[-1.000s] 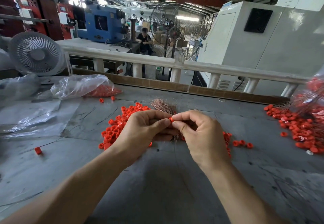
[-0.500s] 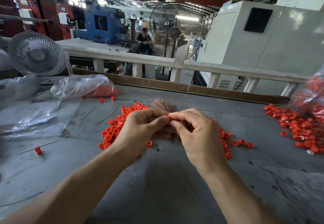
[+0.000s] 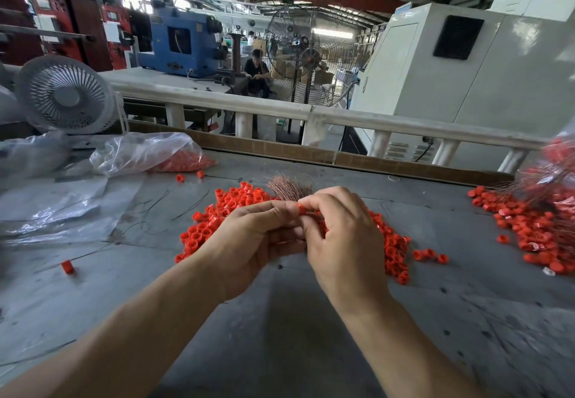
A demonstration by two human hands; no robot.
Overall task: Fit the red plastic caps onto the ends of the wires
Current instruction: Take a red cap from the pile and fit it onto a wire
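Hands barely shifted: both hands (image 3: 298, 235) pinch one red cap (image 3: 301, 210).

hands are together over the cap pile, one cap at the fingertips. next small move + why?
Probably push the red cap home onto the wire end, then drop the piece with the finished pile on the right. The right hand pinches the cap at its fingertips against the left hand, which holds the copper wire bundle. Whether the cap is fully seated cannot be seen.
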